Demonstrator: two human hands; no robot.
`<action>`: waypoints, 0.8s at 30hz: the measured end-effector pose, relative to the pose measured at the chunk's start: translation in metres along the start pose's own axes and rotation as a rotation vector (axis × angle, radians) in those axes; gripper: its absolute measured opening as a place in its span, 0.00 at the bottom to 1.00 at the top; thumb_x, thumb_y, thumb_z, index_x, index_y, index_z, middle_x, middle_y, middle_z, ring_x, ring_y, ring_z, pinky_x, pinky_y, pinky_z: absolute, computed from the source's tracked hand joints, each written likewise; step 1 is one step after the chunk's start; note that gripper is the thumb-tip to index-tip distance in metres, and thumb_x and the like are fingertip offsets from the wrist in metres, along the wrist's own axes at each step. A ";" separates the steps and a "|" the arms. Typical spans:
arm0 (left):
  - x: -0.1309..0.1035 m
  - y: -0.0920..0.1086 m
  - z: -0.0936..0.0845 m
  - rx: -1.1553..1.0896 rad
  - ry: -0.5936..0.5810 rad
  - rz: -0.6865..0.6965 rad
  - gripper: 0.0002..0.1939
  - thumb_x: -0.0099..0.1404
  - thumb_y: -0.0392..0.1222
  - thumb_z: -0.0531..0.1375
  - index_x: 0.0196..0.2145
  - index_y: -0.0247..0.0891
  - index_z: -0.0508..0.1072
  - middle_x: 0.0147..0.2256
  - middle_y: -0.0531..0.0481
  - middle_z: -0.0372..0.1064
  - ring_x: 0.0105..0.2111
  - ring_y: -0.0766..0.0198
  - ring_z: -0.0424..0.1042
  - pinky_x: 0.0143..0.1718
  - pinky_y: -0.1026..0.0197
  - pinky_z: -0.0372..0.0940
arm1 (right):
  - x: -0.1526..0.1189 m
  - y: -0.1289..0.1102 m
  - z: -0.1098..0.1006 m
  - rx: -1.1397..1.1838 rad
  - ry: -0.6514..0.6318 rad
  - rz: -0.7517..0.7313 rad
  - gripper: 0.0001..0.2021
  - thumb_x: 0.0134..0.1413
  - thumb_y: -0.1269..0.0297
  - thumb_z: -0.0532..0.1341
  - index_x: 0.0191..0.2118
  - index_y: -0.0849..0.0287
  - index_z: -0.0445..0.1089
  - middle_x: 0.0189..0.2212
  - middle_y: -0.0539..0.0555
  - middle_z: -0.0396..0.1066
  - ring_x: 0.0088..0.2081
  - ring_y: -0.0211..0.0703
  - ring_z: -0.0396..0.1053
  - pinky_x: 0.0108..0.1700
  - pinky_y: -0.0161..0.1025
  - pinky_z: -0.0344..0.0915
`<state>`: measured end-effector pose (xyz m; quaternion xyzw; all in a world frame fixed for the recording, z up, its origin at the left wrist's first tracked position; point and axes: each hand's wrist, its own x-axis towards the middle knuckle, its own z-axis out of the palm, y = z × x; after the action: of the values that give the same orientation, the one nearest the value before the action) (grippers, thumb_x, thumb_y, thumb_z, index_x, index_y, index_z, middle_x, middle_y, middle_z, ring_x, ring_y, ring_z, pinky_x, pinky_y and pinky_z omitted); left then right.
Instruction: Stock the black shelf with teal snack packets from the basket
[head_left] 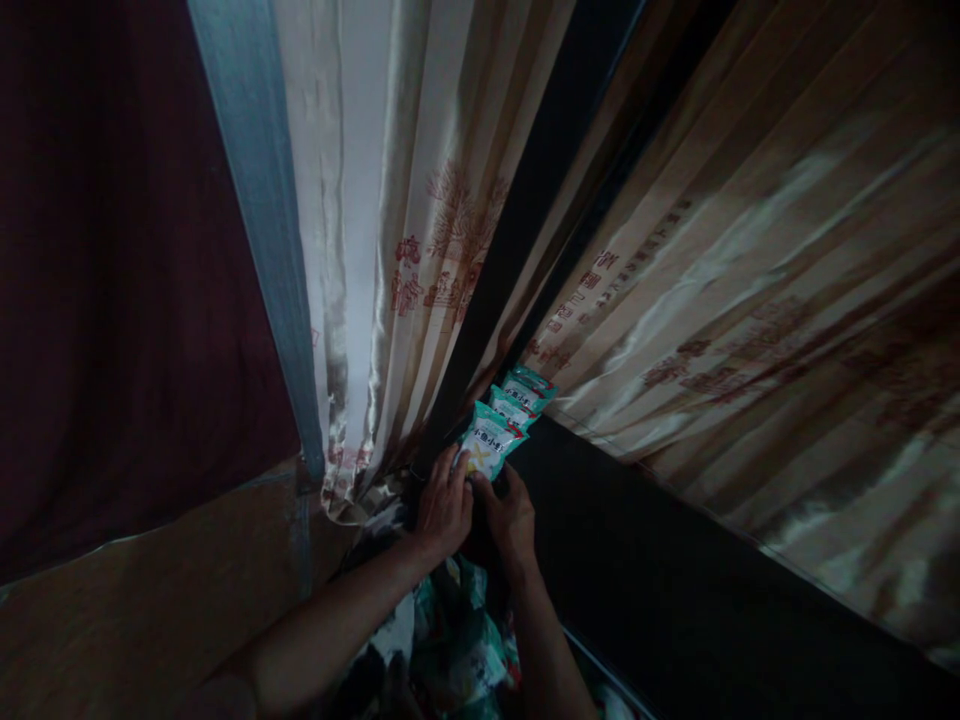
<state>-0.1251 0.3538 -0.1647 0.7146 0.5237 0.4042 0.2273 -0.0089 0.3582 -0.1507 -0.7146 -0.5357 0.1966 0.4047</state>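
A green and white snack packet (487, 442) with dark printed characters lies at the front of a short overlapping row of similar packets (529, 388). My left hand (446, 505) has its fingertips on the packet's lower left edge. At the lower right edge, my right hand (511, 512) holds the packet between curled fingers and thumb. Below my forearms, several more green packets (476, 650) are heaped, partly hidden by my arms and in shadow.
A black ledge (637, 560) extends to the right beneath a beige curtain (750, 330) with red prints. Another pale curtain (360, 250) hangs beyond my left hand, beside a grey post (262, 200) and a dark red cloth (127, 280). Brown floor (172, 600) shows at lower left.
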 end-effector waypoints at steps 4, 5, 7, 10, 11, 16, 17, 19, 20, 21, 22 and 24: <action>-0.003 -0.005 0.007 0.006 0.008 0.019 0.26 0.65 0.34 0.46 0.61 0.31 0.54 0.62 0.37 0.49 0.63 0.54 0.47 0.62 0.46 0.50 | -0.002 0.005 -0.003 0.017 0.124 -0.001 0.36 0.47 0.42 0.56 0.54 0.67 0.64 0.48 0.67 0.67 0.47 0.53 0.66 0.50 0.46 0.62; -0.004 -0.005 0.008 0.007 0.012 0.025 0.27 0.65 0.34 0.46 0.61 0.31 0.53 0.62 0.37 0.48 0.63 0.54 0.47 0.62 0.45 0.50 | -0.002 0.006 -0.003 0.022 0.150 -0.006 0.37 0.46 0.41 0.55 0.55 0.67 0.63 0.50 0.67 0.66 0.50 0.54 0.65 0.52 0.47 0.61; -0.005 -0.006 0.011 0.004 0.022 0.036 0.27 0.65 0.34 0.46 0.62 0.32 0.52 0.63 0.37 0.48 0.63 0.54 0.46 0.62 0.44 0.50 | 0.000 0.008 -0.002 0.048 0.165 0.001 0.40 0.46 0.40 0.55 0.58 0.67 0.59 0.55 0.68 0.61 0.57 0.55 0.59 0.57 0.48 0.56; -0.006 -0.006 0.012 0.005 0.037 0.048 0.27 0.65 0.34 0.46 0.62 0.31 0.52 0.63 0.36 0.47 0.64 0.54 0.45 0.62 0.45 0.49 | 0.005 0.009 -0.001 0.108 0.108 0.069 0.43 0.45 0.40 0.56 0.61 0.67 0.53 0.60 0.67 0.55 0.61 0.54 0.53 0.60 0.48 0.52; -0.005 -0.006 0.013 0.006 0.040 0.048 0.27 0.65 0.33 0.46 0.62 0.30 0.52 0.63 0.36 0.47 0.64 0.54 0.45 0.62 0.45 0.50 | 0.007 0.008 -0.001 0.125 0.086 0.093 0.44 0.45 0.40 0.56 0.62 0.67 0.52 0.61 0.67 0.55 0.61 0.54 0.54 0.60 0.48 0.52; -0.003 -0.008 0.015 0.007 0.068 0.055 0.26 0.65 0.33 0.45 0.61 0.29 0.53 0.62 0.35 0.48 0.64 0.55 0.45 0.62 0.46 0.51 | 0.011 0.002 -0.002 0.182 -0.003 0.128 0.43 0.45 0.42 0.58 0.63 0.63 0.51 0.57 0.64 0.61 0.57 0.54 0.62 0.56 0.48 0.58; -0.003 -0.008 0.015 0.007 0.074 0.056 0.26 0.65 0.34 0.45 0.61 0.29 0.53 0.62 0.35 0.49 0.64 0.55 0.45 0.62 0.46 0.51 | 0.011 0.001 -0.003 0.196 -0.018 0.122 0.42 0.45 0.43 0.58 0.63 0.63 0.51 0.56 0.64 0.63 0.56 0.53 0.63 0.55 0.47 0.59; -0.003 -0.009 0.016 0.006 0.088 0.057 0.26 0.65 0.33 0.46 0.61 0.31 0.53 0.62 0.36 0.49 0.64 0.55 0.46 0.62 0.46 0.51 | 0.012 0.001 -0.003 0.212 -0.031 0.102 0.41 0.45 0.43 0.58 0.62 0.63 0.53 0.55 0.63 0.64 0.56 0.53 0.63 0.55 0.47 0.59; -0.003 -0.009 0.016 0.003 0.097 0.058 0.26 0.65 0.33 0.46 0.61 0.32 0.53 0.62 0.37 0.49 0.64 0.56 0.46 0.62 0.46 0.51 | 0.012 0.001 -0.003 0.212 -0.032 0.092 0.40 0.45 0.43 0.58 0.61 0.63 0.55 0.55 0.63 0.64 0.56 0.53 0.63 0.56 0.48 0.58; -0.002 -0.009 0.017 -0.001 0.106 0.060 0.27 0.64 0.33 0.46 0.61 0.32 0.53 0.62 0.37 0.49 0.64 0.56 0.46 0.62 0.46 0.51 | 0.013 0.003 -0.003 0.207 -0.027 0.084 0.40 0.45 0.42 0.58 0.60 0.63 0.56 0.55 0.63 0.64 0.56 0.53 0.62 0.56 0.48 0.58; -0.002 -0.009 0.017 -0.002 0.116 0.062 0.27 0.64 0.33 0.46 0.61 0.33 0.52 0.62 0.38 0.49 0.63 0.56 0.47 0.62 0.46 0.51 | 0.013 0.004 -0.003 0.200 -0.019 0.080 0.40 0.45 0.42 0.58 0.60 0.62 0.57 0.55 0.63 0.64 0.56 0.53 0.62 0.57 0.48 0.57; -0.001 -0.008 0.018 0.003 0.138 0.069 0.27 0.64 0.33 0.46 0.61 0.34 0.52 0.62 0.39 0.49 0.63 0.56 0.47 0.62 0.45 0.51 | 0.015 0.006 -0.002 0.197 0.011 0.083 0.40 0.45 0.42 0.58 0.60 0.63 0.57 0.56 0.63 0.63 0.57 0.53 0.61 0.57 0.47 0.57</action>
<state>-0.1155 0.3578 -0.1813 0.7030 0.5138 0.4593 0.1757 0.0018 0.3709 -0.1519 -0.6938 -0.4815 0.2610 0.4676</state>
